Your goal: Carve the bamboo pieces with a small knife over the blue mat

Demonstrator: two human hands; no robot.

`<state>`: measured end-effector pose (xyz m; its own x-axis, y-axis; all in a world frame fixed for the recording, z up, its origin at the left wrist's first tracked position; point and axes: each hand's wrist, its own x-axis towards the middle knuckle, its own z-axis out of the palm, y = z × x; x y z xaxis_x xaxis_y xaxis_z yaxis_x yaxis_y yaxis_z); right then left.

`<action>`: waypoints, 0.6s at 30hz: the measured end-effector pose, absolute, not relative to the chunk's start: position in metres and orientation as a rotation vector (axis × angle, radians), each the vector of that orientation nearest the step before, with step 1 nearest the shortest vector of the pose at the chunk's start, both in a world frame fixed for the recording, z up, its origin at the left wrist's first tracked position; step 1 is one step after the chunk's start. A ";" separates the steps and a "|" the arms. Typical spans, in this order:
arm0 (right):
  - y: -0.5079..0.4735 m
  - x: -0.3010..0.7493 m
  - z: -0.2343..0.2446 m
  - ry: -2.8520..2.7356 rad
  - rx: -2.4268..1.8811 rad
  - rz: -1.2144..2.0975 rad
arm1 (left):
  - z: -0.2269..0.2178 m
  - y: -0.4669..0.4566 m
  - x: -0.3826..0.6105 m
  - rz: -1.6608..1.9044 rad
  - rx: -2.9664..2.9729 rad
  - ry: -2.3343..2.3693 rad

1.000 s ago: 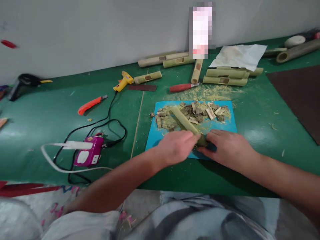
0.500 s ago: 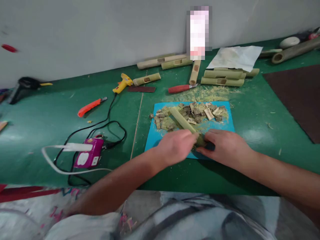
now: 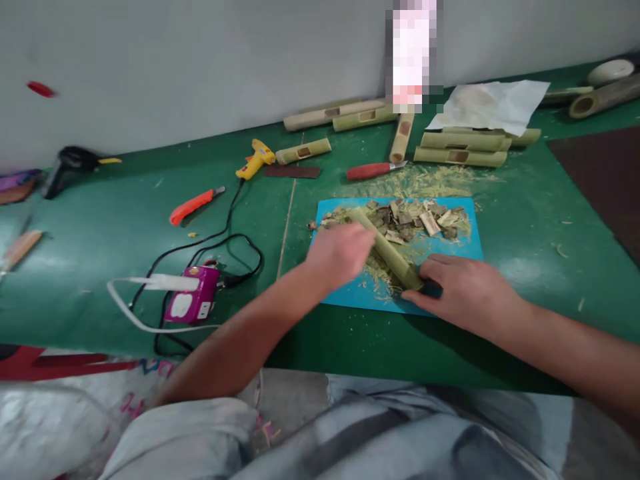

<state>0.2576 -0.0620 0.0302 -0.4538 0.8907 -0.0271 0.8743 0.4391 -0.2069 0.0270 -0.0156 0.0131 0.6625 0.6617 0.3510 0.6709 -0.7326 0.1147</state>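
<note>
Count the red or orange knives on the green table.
2: a red-handled knife behind the blue rectangular mat, an orange-handled knife left of the yellow glue gun. Others may be hidden.

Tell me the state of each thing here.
Tube: aslant over mat, right hand at near end
Left hand: curled, contents hidden
Mat: flat, strewn with chips
Orange cutter: blade out
Red knife: blade bare
Glue gun: lying down, on or off unclear
Power block: white plug seemingly in
Paper: creased, draped over other tubes

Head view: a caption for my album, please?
Left hand and right hand at a bamboo tube, over a blue mat strewn with chips.
</note>
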 end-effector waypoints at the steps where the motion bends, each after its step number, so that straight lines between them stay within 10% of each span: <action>1: -0.062 0.258 0.030 -2.595 -1.579 0.290 | 0.012 -0.016 0.028 -0.513 -2.911 -1.031; 18: -0.062 0.258 0.029 -2.586 -1.602 0.273 | 0.021 -0.027 0.033 -0.539 -2.879 -1.300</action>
<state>0.2579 -0.0622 0.0287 -0.4469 0.8943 -0.0201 0.8789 0.4348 -0.1964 0.0329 -0.0266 0.0214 0.6145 0.7389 0.2763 0.7178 -0.6690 0.1928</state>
